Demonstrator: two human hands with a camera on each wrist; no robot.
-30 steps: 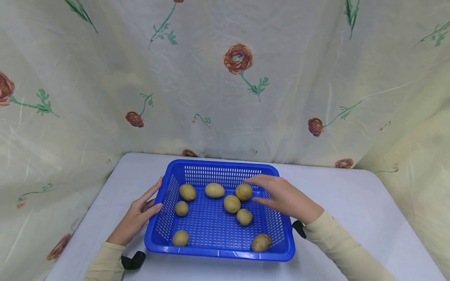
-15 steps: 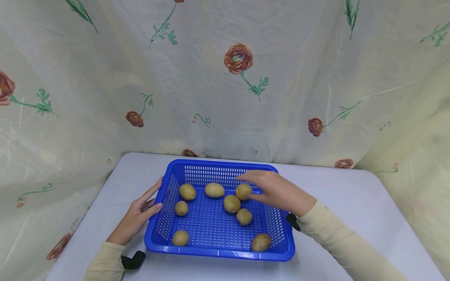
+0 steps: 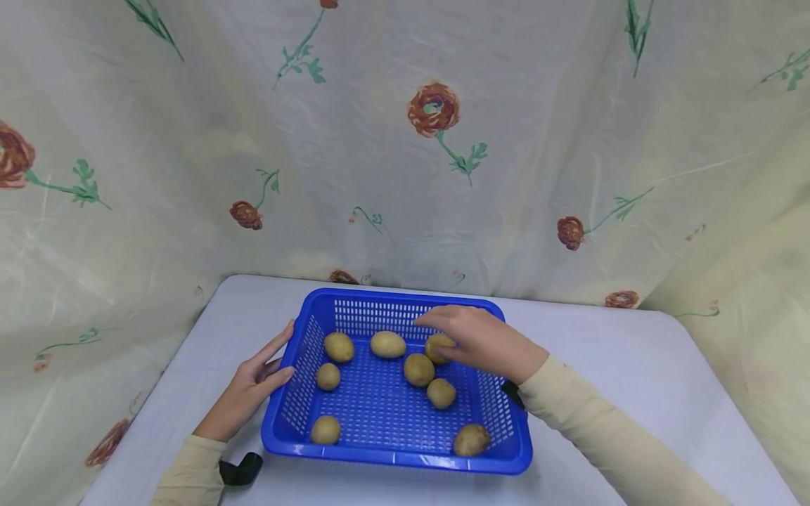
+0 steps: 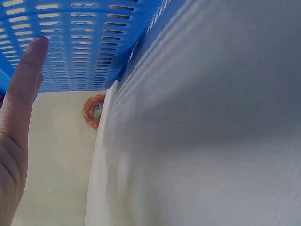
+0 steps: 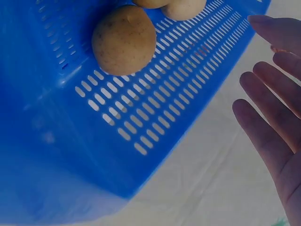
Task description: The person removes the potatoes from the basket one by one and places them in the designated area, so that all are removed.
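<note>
Now the right hand (image 3: 481,341), fingers spread flat and holding nothing, is hovering over a potato (image 3: 436,346) at the back right of the blue basket (image 3: 392,460) while the left hand (image 3: 253,385), fingers straight, is bracing the basket's left wall, so next, I'd judge, comes curling fingers round that potato.

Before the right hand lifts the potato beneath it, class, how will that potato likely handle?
The potato looks rounded, so it may roll across the basket floor if nudged. Its skin looks dry and matte, so the open right hand should grip it without slipping. It probably feels firm and fairly heavy.
</note>
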